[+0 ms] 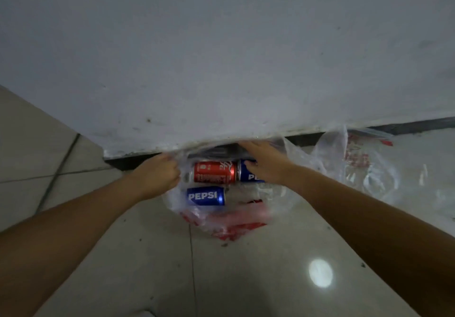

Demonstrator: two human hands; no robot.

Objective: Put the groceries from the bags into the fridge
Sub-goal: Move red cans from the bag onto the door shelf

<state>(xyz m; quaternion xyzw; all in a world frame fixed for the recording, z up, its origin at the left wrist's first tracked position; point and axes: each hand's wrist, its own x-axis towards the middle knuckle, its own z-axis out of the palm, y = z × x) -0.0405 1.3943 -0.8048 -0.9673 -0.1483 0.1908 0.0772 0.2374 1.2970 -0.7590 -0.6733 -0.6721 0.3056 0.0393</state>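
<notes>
As left hand (160,171) grips bag (236,220) | inside: red can (214,172), two Pepsi cans (205,196)

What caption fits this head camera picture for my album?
Left hand holds the plastic bag open while right hand reaches a Pepsi can.

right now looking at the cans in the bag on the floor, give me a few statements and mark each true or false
1. Three drink cans show inside the clear plastic bag. True: a red can, a blue Pepsi can and a second blue can.
2. The cans stand upright. False: all three lie on their sides.
3. The left hand has its grip closed on the bag's edge. True.
4. The right hand has lifted the red can out of the bag. False: it rests on the second blue can, inside the bag.
5. The bag sits on a table. False: it lies on the tiled floor.
</notes>
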